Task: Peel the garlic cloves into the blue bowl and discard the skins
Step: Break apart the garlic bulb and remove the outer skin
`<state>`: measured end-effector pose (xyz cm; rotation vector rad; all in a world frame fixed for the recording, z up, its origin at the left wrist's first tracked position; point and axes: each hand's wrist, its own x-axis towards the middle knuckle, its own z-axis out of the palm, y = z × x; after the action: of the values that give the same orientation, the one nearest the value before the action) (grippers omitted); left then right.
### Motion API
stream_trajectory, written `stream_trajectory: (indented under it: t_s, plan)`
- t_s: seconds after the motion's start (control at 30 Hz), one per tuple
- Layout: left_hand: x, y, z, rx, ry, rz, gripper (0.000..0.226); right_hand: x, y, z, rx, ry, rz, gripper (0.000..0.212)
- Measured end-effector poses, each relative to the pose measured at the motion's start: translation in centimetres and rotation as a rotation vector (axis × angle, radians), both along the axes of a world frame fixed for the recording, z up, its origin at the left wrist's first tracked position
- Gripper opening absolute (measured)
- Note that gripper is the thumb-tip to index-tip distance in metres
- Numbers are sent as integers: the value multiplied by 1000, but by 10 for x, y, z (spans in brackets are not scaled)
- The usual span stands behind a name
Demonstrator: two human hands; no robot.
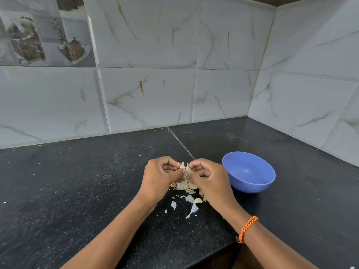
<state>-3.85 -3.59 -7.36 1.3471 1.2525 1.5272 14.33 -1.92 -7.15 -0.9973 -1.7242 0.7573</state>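
Together, two hands pinch one garlic piece (186, 170) above a dark counter (77, 191).
Left hand (159, 177) and right hand (208, 180) curl inward, fingertips meeting, beside the blue bowl (250, 172).

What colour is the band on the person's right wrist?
Orange, a braided cord wristband, seen clearly in the head view.

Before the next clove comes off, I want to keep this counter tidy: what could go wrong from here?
1. Both hands, left hand and right hand, pinch the garlic above the counter, not over the blue bowl, so a freed clove would probably land among the skins.
2. Those loose skins lie near the counter's front edge and may get brushed off by a forearm.
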Motion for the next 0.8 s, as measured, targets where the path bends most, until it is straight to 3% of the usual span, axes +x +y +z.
stream_trajectory:
  t_s: [0.17, 0.4, 0.8]
  plan:
    - [0, 0, 0, -6, 2, -44, 14, 0, -1, 2, -78, 88, 31, 27]
    - [1, -4, -1, 9, 12, -127, 12, -1, -2, 1, -135, 181, 82, 13]
    - [2, -1, -2, -13, -18, -217, 16, 6, 5, 1, -193, 252, 104, 12]
